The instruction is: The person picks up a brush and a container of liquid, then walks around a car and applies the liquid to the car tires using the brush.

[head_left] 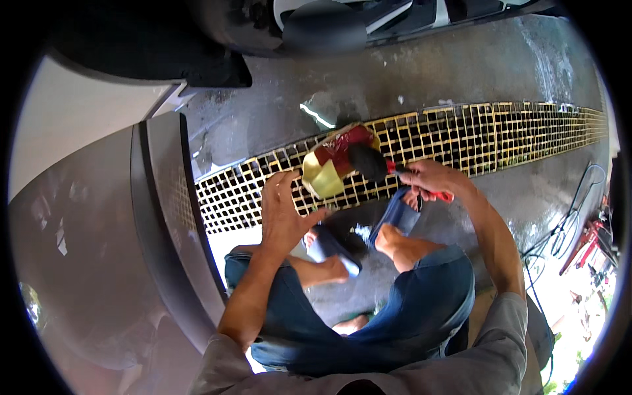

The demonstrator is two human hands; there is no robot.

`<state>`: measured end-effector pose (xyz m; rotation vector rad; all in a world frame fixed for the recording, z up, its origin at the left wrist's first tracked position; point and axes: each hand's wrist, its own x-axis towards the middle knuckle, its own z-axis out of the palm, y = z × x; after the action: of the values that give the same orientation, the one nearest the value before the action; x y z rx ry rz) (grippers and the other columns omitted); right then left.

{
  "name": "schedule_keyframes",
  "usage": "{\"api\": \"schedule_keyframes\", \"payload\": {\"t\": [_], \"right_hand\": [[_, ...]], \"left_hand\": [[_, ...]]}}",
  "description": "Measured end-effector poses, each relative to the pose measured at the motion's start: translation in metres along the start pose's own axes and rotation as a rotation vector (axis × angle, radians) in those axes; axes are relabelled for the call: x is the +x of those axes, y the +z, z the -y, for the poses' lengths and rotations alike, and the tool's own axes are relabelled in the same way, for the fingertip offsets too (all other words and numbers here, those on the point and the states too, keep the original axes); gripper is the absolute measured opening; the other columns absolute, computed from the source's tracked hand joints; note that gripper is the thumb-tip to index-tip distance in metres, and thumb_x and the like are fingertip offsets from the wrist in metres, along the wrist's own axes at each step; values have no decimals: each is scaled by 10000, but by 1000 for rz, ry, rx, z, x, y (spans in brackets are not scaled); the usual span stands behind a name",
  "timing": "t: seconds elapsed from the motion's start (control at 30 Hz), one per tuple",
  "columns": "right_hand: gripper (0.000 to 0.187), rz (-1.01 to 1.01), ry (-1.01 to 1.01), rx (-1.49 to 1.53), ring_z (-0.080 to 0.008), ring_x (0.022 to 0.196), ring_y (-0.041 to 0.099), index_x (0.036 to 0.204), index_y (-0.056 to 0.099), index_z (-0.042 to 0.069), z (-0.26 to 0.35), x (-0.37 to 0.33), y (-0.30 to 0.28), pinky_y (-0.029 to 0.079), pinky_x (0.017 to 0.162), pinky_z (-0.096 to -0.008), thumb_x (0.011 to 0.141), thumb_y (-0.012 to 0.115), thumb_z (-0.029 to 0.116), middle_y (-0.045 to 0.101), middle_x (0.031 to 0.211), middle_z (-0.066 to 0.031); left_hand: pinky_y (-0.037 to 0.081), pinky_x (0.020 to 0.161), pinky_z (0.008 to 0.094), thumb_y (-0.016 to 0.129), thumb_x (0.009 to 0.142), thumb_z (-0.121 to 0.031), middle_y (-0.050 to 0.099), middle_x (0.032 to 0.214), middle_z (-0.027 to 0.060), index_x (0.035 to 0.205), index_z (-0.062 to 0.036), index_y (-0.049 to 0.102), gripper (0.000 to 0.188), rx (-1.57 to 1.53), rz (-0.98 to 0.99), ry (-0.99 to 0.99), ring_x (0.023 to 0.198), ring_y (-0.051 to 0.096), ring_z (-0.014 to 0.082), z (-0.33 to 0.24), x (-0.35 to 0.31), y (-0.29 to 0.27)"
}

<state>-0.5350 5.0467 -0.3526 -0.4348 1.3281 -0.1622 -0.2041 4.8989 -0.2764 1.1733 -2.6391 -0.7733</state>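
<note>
My right hand is closed around the red-and-black handle of what looks like a mallet, with a thick, dark head. This head overlaps the right side of a dark red and pale yellow, bent-looking piece lying on the floor grate; whether they touch I cannot tell, and the piece's exact kind is unclear. To the left of that piece, my left hand hovers with thumb and fingers spread, holding nothing.
A yellowish drain grate runs across the wet dark floor. Grey vehicle bodywork stands close on my left, with more dark bodywork ahead. My sandaled feet are near the grate. A dark cable and red equipment lie at the right.
</note>
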Motion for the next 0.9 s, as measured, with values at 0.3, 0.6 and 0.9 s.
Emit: {"api": "schedule_keyframes", "payload": {"t": [0.3, 0.6, 0.9], "right_hand": [[296, -66, -35, -74, -102, 509, 563, 953, 596, 38, -37, -7, -43, 440, 438, -278, 1042, 579, 320, 644, 729, -45], [387, -84, -360, 319, -116, 511, 534, 1087, 642, 48, -57, -33, 10, 411, 440, -267, 1025, 610, 428, 634, 754, -52], [588, -411, -1373, 639, -139, 389, 456, 958, 565, 46, 103, -77, 29, 372, 361, -278, 1014, 477, 625, 529, 591, -56]], "left_hand": [[564, 838, 454, 825, 723, -372, 737, 954, 213, 1137, -60, 708, 531, -180, 631, 78, 891, 710, 404, 64, 77, 63], [560, 814, 435, 812, 686, -243, 740, 954, 215, 1158, -60, 704, 518, -198, 715, -36, 878, 717, 387, 69, 93, 64], [560, 879, 450, 735, 679, -231, 734, 1026, 233, 1194, -98, 714, 532, -161, 695, 11, 961, 714, 387, 69, 70, 79]]}}
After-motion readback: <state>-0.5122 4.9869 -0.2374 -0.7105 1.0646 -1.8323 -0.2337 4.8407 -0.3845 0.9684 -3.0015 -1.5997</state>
